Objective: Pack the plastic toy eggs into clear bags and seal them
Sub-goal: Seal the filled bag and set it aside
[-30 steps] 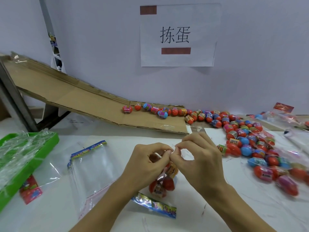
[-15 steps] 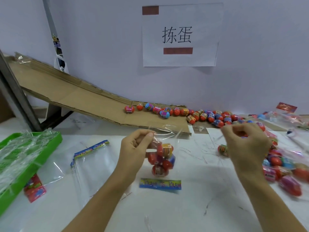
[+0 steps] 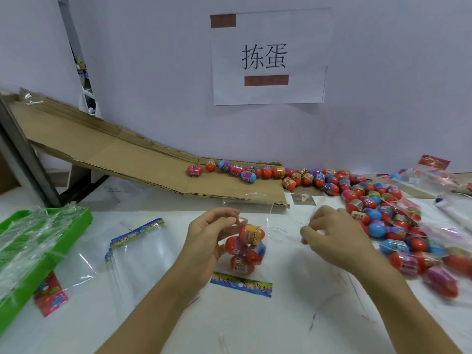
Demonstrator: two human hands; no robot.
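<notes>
Toy eggs [image 3: 398, 226] are heaped at right of frame. Centre frame, a clear bag [image 3: 246, 247] of eggs is pinched near its top by the left hand [image 3: 208, 241]. The right hand [image 3: 332, 233] is blurred, fingers curled; any hold cannot be told.

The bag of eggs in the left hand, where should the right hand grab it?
Probably the free top flap of the bag, from the right. The left hand already pinches its left upper edge, and the eggs bulge lower down, leaving only flat film above.
</notes>
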